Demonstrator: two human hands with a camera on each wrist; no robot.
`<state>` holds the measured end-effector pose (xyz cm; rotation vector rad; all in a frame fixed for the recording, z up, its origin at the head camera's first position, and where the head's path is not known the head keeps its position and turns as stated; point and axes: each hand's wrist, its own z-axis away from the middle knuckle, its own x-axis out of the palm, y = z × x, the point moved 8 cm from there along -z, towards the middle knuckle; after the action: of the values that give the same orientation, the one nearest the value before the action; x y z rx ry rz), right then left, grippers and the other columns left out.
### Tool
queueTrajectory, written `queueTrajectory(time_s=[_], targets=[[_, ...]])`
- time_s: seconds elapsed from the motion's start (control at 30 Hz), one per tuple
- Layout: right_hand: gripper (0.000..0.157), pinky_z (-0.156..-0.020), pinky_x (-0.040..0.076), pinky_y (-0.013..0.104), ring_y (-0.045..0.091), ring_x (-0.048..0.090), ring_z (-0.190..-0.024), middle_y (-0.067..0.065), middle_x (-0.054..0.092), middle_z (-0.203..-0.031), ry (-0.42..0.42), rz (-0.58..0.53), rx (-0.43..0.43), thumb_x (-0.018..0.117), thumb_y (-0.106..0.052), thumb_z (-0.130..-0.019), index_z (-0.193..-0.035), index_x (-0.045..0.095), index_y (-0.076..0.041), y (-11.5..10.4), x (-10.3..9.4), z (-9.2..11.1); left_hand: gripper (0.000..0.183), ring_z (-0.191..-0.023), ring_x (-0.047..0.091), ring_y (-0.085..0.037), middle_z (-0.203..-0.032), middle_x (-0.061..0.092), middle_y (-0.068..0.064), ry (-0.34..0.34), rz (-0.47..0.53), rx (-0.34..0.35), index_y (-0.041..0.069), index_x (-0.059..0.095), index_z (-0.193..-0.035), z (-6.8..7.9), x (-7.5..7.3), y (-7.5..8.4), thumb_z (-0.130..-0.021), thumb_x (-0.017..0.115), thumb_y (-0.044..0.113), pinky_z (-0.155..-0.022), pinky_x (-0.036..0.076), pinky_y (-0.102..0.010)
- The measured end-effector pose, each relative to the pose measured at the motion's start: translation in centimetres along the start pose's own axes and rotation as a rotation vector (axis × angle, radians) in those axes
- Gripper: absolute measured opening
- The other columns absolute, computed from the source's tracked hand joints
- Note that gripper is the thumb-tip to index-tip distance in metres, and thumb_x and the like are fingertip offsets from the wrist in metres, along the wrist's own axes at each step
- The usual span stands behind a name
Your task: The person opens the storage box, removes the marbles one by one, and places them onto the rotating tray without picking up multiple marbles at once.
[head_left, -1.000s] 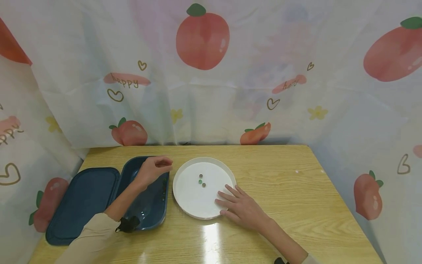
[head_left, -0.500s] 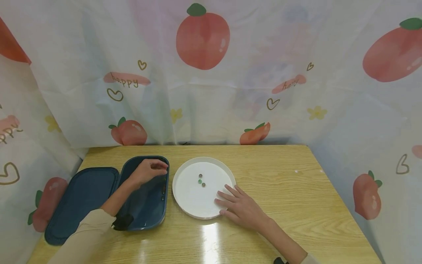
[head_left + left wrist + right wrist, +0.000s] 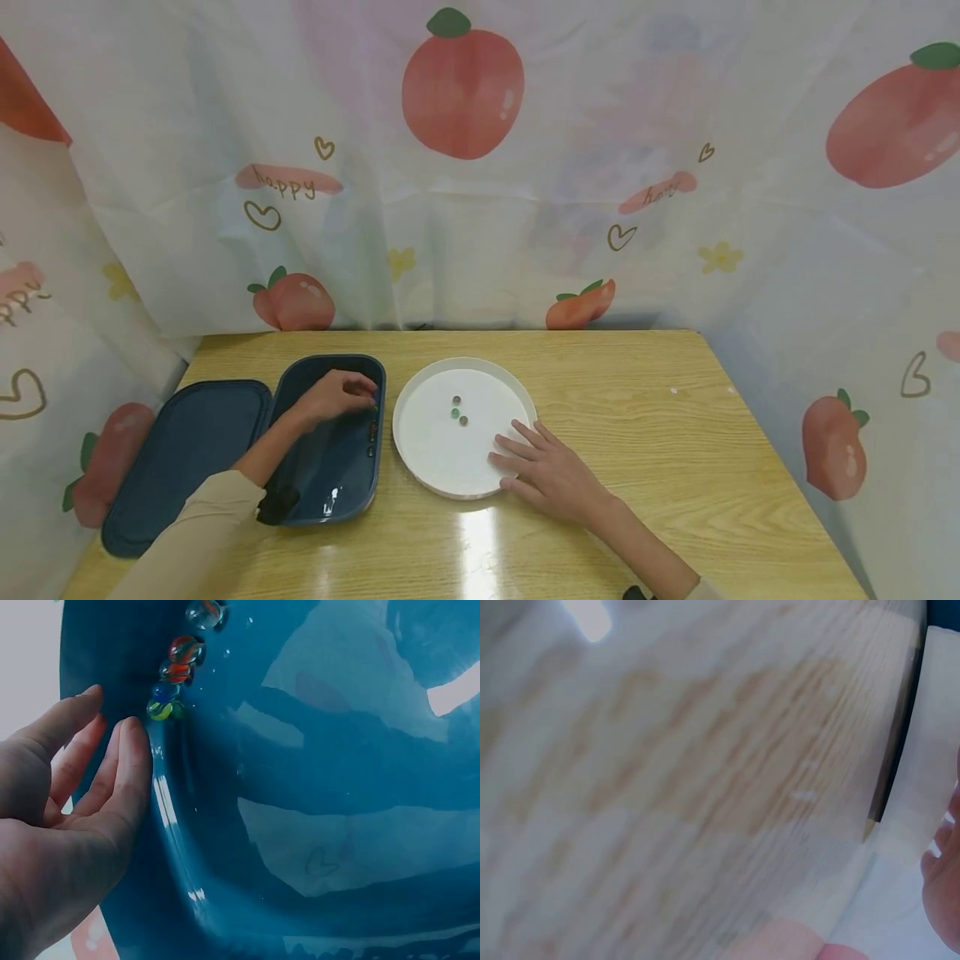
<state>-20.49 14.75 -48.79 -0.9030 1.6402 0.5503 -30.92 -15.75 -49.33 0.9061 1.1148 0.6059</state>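
My left hand [image 3: 333,396] is over the dark blue basin [image 3: 330,492], near its right wall. In the left wrist view the thumb and fingers [image 3: 133,757] stand apart with nothing between them. Several glass marbles [image 3: 186,651] lie in a row along the basin wall, just beyond the fingertips; the nearest is a yellow-green marble [image 3: 160,710]. With fingers spread, my right hand [image 3: 551,471] rests on the right rim of a round white plate [image 3: 435,467]. A green marble [image 3: 455,413] and two brownish marbles [image 3: 463,421] lie on that plate.
A flat dark blue lid [image 3: 191,458] lies left of the basin. Everything stands on a wood-grain table [image 3: 637,417]. Behind it hangs a white curtain [image 3: 480,233] printed with peaches. The basin's shiny surface [image 3: 337,847] shows reflections.
My left hand has moved left and down from above the basin's right rim to inside it, beside the row of marbles. The right hand and the plate's marbles stay put.
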Motion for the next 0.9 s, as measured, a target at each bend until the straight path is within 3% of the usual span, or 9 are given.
queueTrajectory(time_s=[0.4, 0.9], targets=[[0.04, -0.105, 0.02, 0.048, 0.025, 0.03, -0.132, -0.004, 0.047, -0.136, 0.021, -0.013, 0.006, 0.045, -0.043, -0.095, -0.127, 0.058, -0.024, 0.1, -0.1, 0.0, 0.019, -0.082, 0.061, -0.018, -0.087, 0.067, -0.005, -0.031, -0.066, -0.013, -0.002, 0.065, -0.103, -0.6, 0.6, 0.0, -0.085, 0.062, 0.005, -0.073, 0.049, -0.035], [0.04, -0.104, 0.021, 0.05, 0.026, 0.029, -0.132, -0.003, 0.046, -0.136, -0.002, -0.006, -0.002, 0.043, -0.043, -0.095, -0.128, 0.056, -0.024, 0.0, 0.0, 0.1, 0.015, -0.079, 0.061, -0.016, -0.086, 0.067, -0.005, 0.001, -0.139, -0.064, 0.001, 0.069, -0.096, -0.7, 0.7, -1.3, -0.082, 0.063, 0.003, -0.069, 0.049, -0.033]])
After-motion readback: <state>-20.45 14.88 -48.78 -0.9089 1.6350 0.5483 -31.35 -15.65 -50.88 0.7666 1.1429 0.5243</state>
